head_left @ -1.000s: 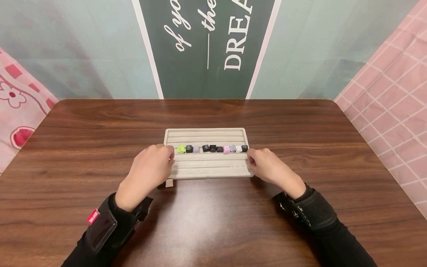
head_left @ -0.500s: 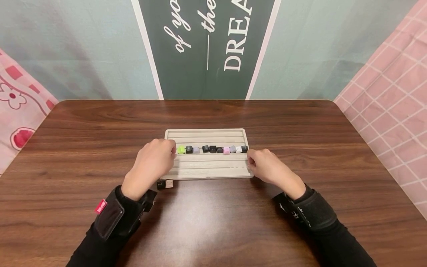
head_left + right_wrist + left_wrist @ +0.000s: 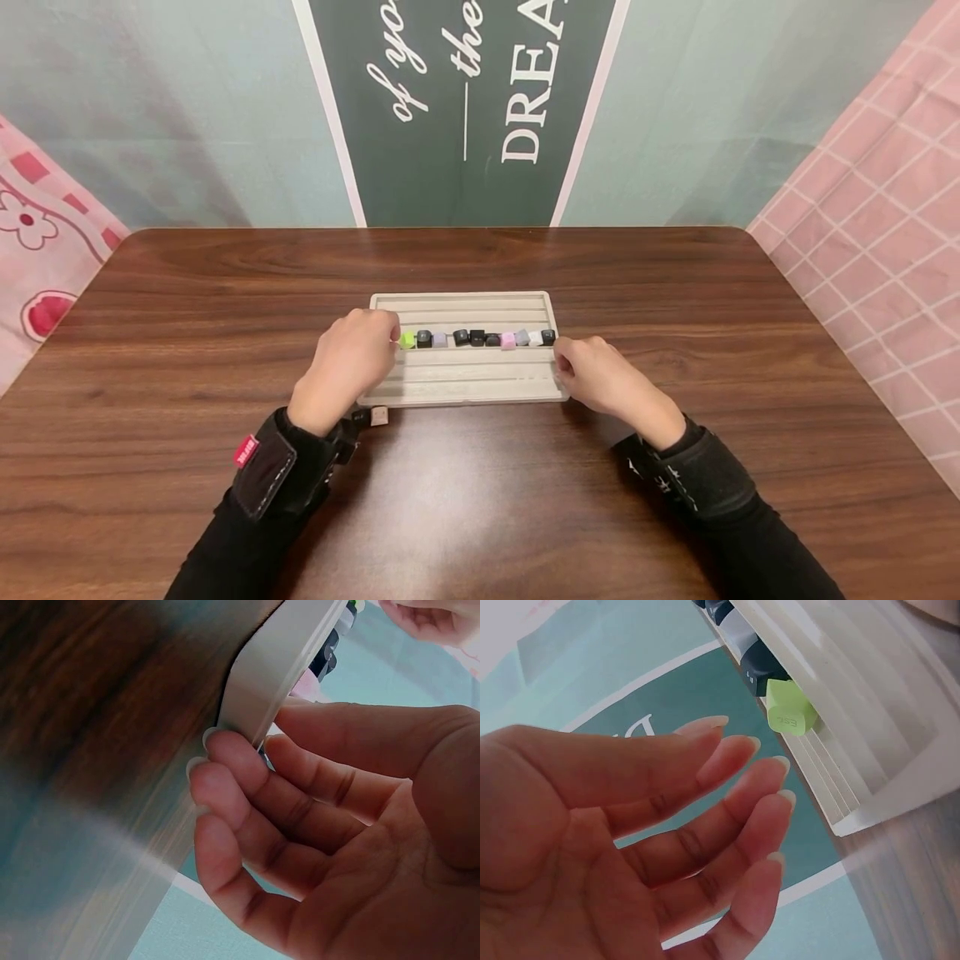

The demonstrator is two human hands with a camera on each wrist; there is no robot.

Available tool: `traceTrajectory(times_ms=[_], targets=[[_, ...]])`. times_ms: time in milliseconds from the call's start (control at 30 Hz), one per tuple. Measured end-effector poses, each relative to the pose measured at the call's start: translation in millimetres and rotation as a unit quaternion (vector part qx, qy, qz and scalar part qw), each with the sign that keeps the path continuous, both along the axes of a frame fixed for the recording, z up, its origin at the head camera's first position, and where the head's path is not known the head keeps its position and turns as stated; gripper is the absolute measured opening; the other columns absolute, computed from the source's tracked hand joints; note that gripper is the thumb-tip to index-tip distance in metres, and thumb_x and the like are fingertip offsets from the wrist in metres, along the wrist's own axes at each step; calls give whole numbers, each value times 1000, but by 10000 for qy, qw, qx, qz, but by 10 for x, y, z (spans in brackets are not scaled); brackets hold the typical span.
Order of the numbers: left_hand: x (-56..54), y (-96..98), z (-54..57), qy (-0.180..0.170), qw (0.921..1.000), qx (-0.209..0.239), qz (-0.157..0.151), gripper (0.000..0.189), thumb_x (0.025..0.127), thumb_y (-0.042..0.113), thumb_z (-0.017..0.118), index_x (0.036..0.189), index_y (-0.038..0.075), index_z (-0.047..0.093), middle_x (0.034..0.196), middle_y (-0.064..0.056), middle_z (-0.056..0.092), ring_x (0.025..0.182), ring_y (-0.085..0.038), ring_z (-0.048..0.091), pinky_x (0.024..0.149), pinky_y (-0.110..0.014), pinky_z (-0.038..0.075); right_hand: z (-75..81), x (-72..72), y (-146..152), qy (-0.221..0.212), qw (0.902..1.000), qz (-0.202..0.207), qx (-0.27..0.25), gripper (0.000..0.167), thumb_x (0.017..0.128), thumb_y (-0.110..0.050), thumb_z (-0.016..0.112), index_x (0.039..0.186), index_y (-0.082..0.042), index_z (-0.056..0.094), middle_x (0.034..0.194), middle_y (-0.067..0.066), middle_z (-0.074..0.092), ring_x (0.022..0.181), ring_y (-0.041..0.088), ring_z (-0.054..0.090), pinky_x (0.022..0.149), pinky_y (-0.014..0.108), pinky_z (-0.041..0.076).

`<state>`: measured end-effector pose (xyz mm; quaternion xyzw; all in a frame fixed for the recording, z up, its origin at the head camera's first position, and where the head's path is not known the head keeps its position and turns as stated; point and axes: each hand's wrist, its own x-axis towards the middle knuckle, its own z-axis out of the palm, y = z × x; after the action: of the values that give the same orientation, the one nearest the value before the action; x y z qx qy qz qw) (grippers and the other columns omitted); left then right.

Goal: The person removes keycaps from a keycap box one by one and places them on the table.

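Note:
A cream ridged tray (image 3: 457,375) lies on the table with a row of several keycaps along its middle. The lime-green ESC keycap (image 3: 789,712) is at the row's left end. My left hand (image 3: 356,354) hovers over the tray's left side, close to this keycap. In the left wrist view its fingers (image 3: 757,825) are loosely curled, with nothing between them and the thumb. My right hand (image 3: 596,371) grips the tray's right edge, its thumb at the rim and its fingertips (image 3: 225,750) against the outer side wall.
A beige keycap (image 3: 380,416) and a black keycap (image 3: 362,417) sit on the wooden table (image 3: 465,500) just in front of the tray's left corner. A pink keycap (image 3: 507,340) is among those in the row. A printed cloth (image 3: 457,167) hangs behind the table.
My left hand has shifted right and slightly away from me, nearer to the green keycap. My right hand stays at the tray's right edge.

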<state>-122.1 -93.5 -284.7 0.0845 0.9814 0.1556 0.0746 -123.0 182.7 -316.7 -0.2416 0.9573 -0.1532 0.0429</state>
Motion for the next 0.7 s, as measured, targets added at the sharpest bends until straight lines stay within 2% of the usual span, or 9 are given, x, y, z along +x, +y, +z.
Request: traceTrajectory(times_ms=[300,467,700], targets=[[-81,52,-6,-117,9999,30,-1,17,83,-1,52,95,2,63,96,-15,63,79,-31,58,67,-43,46,-15,6,-1,89,10000,1,-43,25,77,5,57,64,-9,41,57,-2,37,53,14,39,49,26,31],[-119,78,-22,-92,10000,9,37,15,82,0,52,92,2,63,95,-14,63,79,-31,58,64,-42,46,-7,14,5,175,9998,43,-48,24,75,6,57,64,-9,41,57,-2,37,53,15,39,49,26,31],[-172,95,-44,-194,9997,4,116,21,81,0,51,98,2,63,100,-16,61,80,-32,57,64,-43,46,-9,13,6,223,9997,59,-46,25,75,6,56,64,-9,40,57,-2,37,53,15,39,49,27,31]])
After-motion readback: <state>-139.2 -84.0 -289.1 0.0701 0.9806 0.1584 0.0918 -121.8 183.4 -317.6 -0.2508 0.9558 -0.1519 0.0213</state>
